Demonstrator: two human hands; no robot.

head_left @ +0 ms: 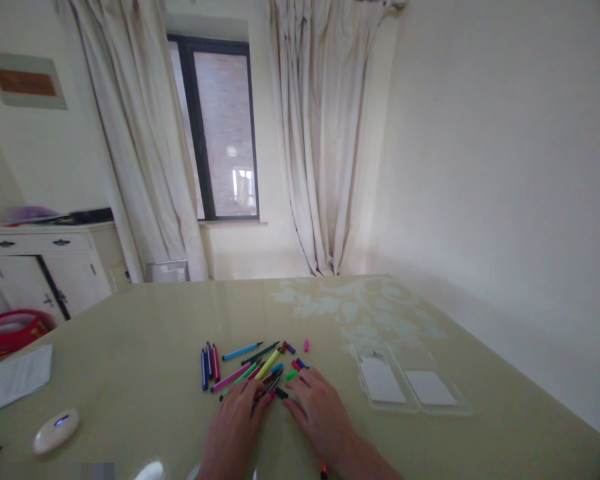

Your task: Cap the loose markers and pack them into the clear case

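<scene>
Several loose felt-tip pens lie in front of my hands, among them a yellow pen point(267, 365), a light blue pen point(243, 351) and a pink pen point(231, 377). My left hand point(236, 417) is closed around a black felt-tip pen point(274, 383), its bare tip pointing away to the right. At the thumb and curled fingers of my right hand point(319, 405) is a small black cap point(281, 393), close to that pen but apart from its tip. Loose caps lie beyond, including a green cap point(292, 375) and a pink cap point(307, 345).
Three pens point(209, 361) stand side by side left of the pile. On the right lies an opened clear plastic case point(415, 408) with white paper inside. A white oval device point(56, 432) and printed sheets point(17, 380) are at the left. An orange pen point(324, 471) shows below my right forearm.
</scene>
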